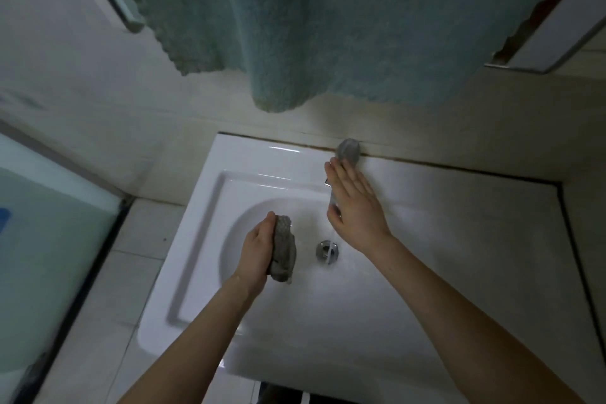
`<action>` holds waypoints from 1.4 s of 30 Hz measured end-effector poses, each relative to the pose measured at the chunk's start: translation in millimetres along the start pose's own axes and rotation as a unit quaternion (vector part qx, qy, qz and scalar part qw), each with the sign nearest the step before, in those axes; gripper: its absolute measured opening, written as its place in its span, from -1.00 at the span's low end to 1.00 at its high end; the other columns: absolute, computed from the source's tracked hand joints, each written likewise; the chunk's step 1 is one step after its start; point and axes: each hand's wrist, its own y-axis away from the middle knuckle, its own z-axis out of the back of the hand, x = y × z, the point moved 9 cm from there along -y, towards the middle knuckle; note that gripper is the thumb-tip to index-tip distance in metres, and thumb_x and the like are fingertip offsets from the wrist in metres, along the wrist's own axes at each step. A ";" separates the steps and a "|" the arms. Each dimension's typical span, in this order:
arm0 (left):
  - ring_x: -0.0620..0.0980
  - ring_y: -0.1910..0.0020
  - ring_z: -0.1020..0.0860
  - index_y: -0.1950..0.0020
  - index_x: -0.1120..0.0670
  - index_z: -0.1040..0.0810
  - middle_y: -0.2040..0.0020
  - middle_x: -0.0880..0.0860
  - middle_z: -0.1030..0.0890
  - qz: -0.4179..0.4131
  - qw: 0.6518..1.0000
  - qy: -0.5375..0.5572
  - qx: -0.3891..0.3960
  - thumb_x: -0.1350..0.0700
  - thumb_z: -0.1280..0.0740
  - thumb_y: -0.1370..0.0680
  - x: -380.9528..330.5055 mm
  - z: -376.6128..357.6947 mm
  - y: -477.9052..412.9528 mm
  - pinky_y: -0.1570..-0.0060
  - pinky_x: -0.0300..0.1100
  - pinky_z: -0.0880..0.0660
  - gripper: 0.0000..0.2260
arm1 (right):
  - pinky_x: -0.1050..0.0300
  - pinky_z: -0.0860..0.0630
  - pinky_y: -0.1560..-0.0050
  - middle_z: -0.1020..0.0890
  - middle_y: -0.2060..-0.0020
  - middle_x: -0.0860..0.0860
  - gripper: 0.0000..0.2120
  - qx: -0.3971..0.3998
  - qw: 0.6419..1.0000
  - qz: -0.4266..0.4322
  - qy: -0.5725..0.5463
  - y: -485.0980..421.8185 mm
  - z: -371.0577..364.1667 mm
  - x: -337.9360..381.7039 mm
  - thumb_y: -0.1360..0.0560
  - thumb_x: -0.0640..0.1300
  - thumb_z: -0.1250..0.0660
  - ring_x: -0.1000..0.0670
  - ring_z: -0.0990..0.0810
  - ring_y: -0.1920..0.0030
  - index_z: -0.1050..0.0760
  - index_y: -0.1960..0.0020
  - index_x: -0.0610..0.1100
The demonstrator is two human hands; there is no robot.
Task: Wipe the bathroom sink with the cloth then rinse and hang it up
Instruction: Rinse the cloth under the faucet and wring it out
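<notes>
A white bathroom sink (210, 229) fills the middle of the head view, with a chrome drain (327, 249) in the bowl. My left hand (257, 249) is closed around a bunched grey cloth (284, 254) over the left side of the bowl. Fingers flat and apart, my right hand (355, 203) lies on the chrome tap (348, 149) at the back of the sink. A thin stream of water (331, 239) falls from the spout toward the drain.
A large teal towel (328, 26) hangs from above, its lower edge just over the back of the sink. A metal rail (557, 56) sticks out at upper right. A frosted glass panel (49, 223) stands at the left over floor tiles.
</notes>
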 end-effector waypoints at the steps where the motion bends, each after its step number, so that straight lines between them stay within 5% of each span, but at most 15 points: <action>1: 0.25 0.19 -0.60 0.05 0.31 -0.53 0.12 0.35 -0.64 -0.008 1.000 -0.008 0.009 -0.26 -0.17 -0.52 -6.4 -1.5 6.3 0.12 0.13 -0.54 -0.41 | -0.04 0.01 -0.55 -0.06 -0.56 -0.04 -0.35 0.003 1.000 -0.007 0.004 -0.1 2.0 1.8 -0.54 -0.08 -0.17 0.00 0.06 -0.56 -0.01 -0.56 -0.13; 4: 0.17 0.15 -0.60 0.05 0.31 -0.49 0.06 0.35 -0.62 -0.049 0.998 -0.029 0.039 -0.27 -0.18 -0.51 -31.1 -8.8 25.9 0.03 0.14 -0.56 -0.41 | 0.02 -0.07 -0.53 -0.21 -0.53 -0.02 -0.47 -0.027 0.995 -0.035 -0.090 11.4 25.6 15.4 -0.59 -0.04 -0.14 -0.03 -0.10 -0.53 -0.16 -0.53 -0.07; 6: 0.12 0.18 -0.59 0.10 0.30 -0.50 0.14 0.30 -0.63 -0.083 0.994 -0.038 0.065 -0.21 -0.18 -0.56 -54.4 -17.4 41.1 0.09 0.04 -0.53 -0.46 | 0.10 -0.32 -0.41 -0.46 -0.38 0.02 -0.62 -0.074 0.940 -0.134 -0.304 36.1 33.5 16.1 -0.58 0.00 -0.19 0.06 -0.39 -0.37 -0.39 -0.39 0.00; 9: 0.06 0.19 -0.62 0.09 0.24 -0.58 0.17 0.19 -0.67 -0.116 0.985 -0.037 0.125 -0.13 -0.19 -0.60 -84.7 -34.8 62.1 0.13 -0.06 -0.52 -0.56 | -0.05 -0.48 -0.19 -0.61 -0.17 -0.05 -0.61 -0.006 0.706 -0.369 -0.604 79.4 -7.4 19.0 -0.45 0.27 -0.21 -0.03 -0.60 -0.01 -0.57 -0.11 0.07; 12: 0.00 0.16 -0.61 0.08 0.21 -0.59 0.15 0.19 -0.66 -0.139 0.980 -0.011 0.141 -0.08 -0.21 -0.61 -105.5 -43.3 76.6 0.09 -0.07 -0.54 -0.63 | -0.31 -0.43 -0.22 -0.59 -0.22 -0.16 -0.44 0.137 0.465 -0.424 -0.765 109.8 -32.3 57.4 -0.49 0.35 -0.14 -0.27 -0.62 -0.10 -0.58 -0.22 -0.01; 14: -0.04 0.15 -0.56 0.06 0.17 -0.56 0.14 0.15 -0.63 -0.169 0.978 -0.028 0.120 -0.04 -0.23 -0.60 -111.5 -42.8 78.5 0.05 -0.13 -0.52 -0.71 | -0.30 -0.45 -0.21 -0.61 -0.19 -0.22 -0.43 0.105 0.362 -0.409 -0.831 114.2 -21.2 68.0 -0.53 0.28 -0.15 -0.31 -0.61 -0.13 -0.57 -0.25 -0.13; 15: -0.07 0.16 -0.55 0.05 0.11 -0.56 0.15 0.08 -0.62 -0.182 0.977 -0.036 0.109 -0.02 -0.24 -0.59 -111.5 -42.2 78.6 0.07 -0.19 -0.50 -0.78 | -0.26 -0.48 -0.19 -0.62 -0.17 -0.22 -0.47 0.076 0.352 -0.394 -0.846 112.8 -12.9 68.5 -0.55 0.22 -0.15 -0.28 -0.62 -0.13 -0.57 -0.25 -0.15; 17: -0.09 0.13 -0.59 0.03 -0.02 -0.60 0.13 0.02 -0.65 -0.185 0.977 -0.044 0.094 0.01 -0.27 -0.57 -108.3 -41.5 77.9 0.05 -0.23 -0.52 -0.87 | -0.18 -0.56 -0.07 -0.65 -0.14 -0.18 -0.57 0.037 0.401 -0.357 -0.843 109.0 3.8 65.0 -0.58 0.11 -0.16 -0.20 -0.65 -0.11 -0.56 -0.22 -0.16; 20: -0.01 0.13 -0.59 0.11 0.12 -0.62 0.15 0.08 -0.65 -0.149 0.983 0.027 0.107 0.05 -0.31 -0.55 -96.7 -44.8 76.9 0.06 -0.11 -0.52 -0.83 | -0.08 -0.63 0.15 -0.66 -0.11 -0.17 -0.69 0.001 0.538 -0.342 -0.771 103.7 19.9 48.5 -0.56 -0.01 -0.21 -0.18 -0.66 -0.06 -0.55 -0.21 -0.12; 23: 0.05 0.24 -0.50 0.18 0.16 -0.48 0.26 0.15 -0.50 -0.112 0.973 0.130 0.154 0.00 -0.34 -0.54 -88.2 -55.3 81.7 0.22 -0.11 -0.47 -0.75 | -0.27 -0.56 -0.11 -0.67 -0.10 -0.12 -0.54 -0.002 0.626 -0.331 -0.706 99.4 30.7 46.6 -0.43 0.17 -0.32 -0.18 -0.65 -0.10 -0.55 -0.21 -0.08; 27: 0.13 0.35 -0.52 0.18 0.23 -0.44 0.37 0.21 -0.49 -0.090 0.976 0.156 0.121 -0.04 -0.39 -0.51 -80.1 -70.3 91.9 0.32 -0.08 -0.50 -0.66 | 0.02 -0.58 0.01 -0.70 0.01 -0.14 -0.61 -0.092 0.657 -0.316 -0.678 88.6 50.0 53.0 -0.50 0.15 -0.30 -0.04 -0.68 0.01 -0.60 -0.06 -0.17; 31: 0.12 0.24 -0.59 0.16 0.35 -0.46 0.25 0.24 -0.57 -0.077 0.980 0.177 0.040 -0.03 -0.38 -0.47 -76.9 -73.1 96.1 0.14 0.00 -0.57 -0.59 | 0.00 -0.59 0.11 -0.67 0.28 -0.19 -0.75 -0.218 0.655 -0.334 -0.642 88.7 58.1 50.8 -0.56 -0.09 -0.31 -0.08 -0.66 0.22 -0.60 0.18 -0.24; 33: 0.07 0.33 -0.57 0.26 0.24 -0.48 0.34 0.17 -0.55 -0.067 0.982 0.178 -0.002 0.02 -0.33 -0.50 -75.6 -68.1 94.4 0.25 -0.07 -0.54 -0.70 | 0.04 -0.53 0.24 -0.58 0.39 -0.13 -0.72 -0.224 0.667 -0.334 -0.627 89.2 56.9 50.2 -0.56 -0.12 -0.28 -0.05 -0.58 0.34 -0.52 0.27 -0.23; 37: 0.00 0.49 -0.38 0.36 0.13 -0.34 0.50 0.04 -0.38 -0.017 0.977 0.203 -0.059 0.16 -0.23 -0.51 -57.7 -62.0 87.9 0.40 -0.19 -0.40 -0.75 | 0.12 -0.42 0.39 -0.47 0.55 0.04 -0.63 -0.242 0.726 -0.336 -0.549 91.4 53.3 40.1 -0.56 -0.13 -0.26 0.05 -0.46 0.48 -0.39 0.42 -0.12; 42: 0.02 0.49 -0.32 0.40 0.13 -0.28 0.48 0.06 -0.35 0.087 0.968 0.200 -0.122 0.26 -0.17 -0.46 -13.3 -55.8 70.9 0.42 -0.24 -0.31 -0.77 | 0.10 -0.41 0.45 -0.46 0.56 -0.06 -0.57 -0.203 0.819 -0.317 -0.433 92.4 23.1 34.0 -0.55 -0.02 -0.23 0.02 -0.44 0.52 -0.29 0.48 -0.04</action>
